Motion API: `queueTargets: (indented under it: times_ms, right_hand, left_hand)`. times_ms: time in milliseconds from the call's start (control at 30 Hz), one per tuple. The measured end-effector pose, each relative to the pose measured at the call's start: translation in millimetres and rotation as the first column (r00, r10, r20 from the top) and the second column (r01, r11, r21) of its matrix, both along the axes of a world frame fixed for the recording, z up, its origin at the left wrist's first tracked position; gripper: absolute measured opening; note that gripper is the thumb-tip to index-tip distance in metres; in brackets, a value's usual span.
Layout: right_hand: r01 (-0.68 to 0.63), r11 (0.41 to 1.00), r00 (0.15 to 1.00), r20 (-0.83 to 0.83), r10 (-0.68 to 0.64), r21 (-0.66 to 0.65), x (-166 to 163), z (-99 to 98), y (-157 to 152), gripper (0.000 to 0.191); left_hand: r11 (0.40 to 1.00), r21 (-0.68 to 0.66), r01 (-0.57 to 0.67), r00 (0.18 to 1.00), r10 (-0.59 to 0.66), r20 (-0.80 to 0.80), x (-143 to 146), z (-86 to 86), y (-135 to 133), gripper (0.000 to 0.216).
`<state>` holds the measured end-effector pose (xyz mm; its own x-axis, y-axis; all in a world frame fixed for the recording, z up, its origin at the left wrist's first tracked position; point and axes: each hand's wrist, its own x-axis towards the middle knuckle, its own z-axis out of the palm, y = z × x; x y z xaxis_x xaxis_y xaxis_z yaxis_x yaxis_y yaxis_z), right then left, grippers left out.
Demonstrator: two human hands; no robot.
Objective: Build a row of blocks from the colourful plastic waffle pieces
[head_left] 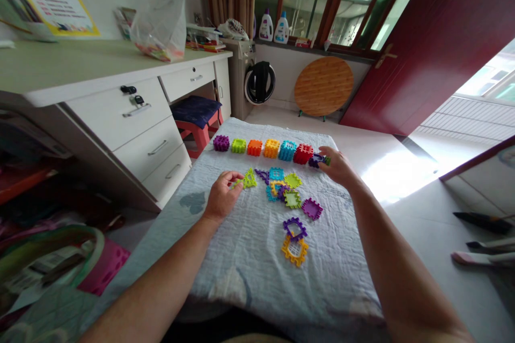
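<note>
A row of assembled plastic cubes lies on a grey quilted cloth (241, 257): purple (221, 143), green (238, 145), orange (254, 147), yellow (271, 148), blue (287, 150) and red (303, 154). My right hand (337, 167) is closed on a purple and green piece assembly (318, 160) at the row's right end, beside the red cube. My left hand (221, 193) pinches a lime green flat piece (247, 179). Several loose flat pieces (286, 190) lie between my hands. A purple piece (295, 228) and a yellow piece (295, 250) lie nearer me.
A white desk with drawers (137, 118) stands at the left, with a red stool (199, 128) under it. A plastic bag (161, 27) sits on the desk. A washing machine (253, 77), a round wooden tabletop (324, 86) and a dark red door (434, 43) are beyond.
</note>
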<state>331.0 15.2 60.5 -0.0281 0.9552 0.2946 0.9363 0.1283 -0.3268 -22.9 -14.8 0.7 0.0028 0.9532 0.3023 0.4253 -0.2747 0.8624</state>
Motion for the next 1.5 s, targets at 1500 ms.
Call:
queueTargets:
  times_ms: [1500]
  right_hand:
    - [-0.302, 0.940, 0.929, -0.173, 0.327, 0.158, -100, -41.8, -68, 0.017]
  left_hand:
    - [0.999, 0.015, 0.044, 0.998, -0.043, -0.047, 3, -10.4, 0, 0.018]
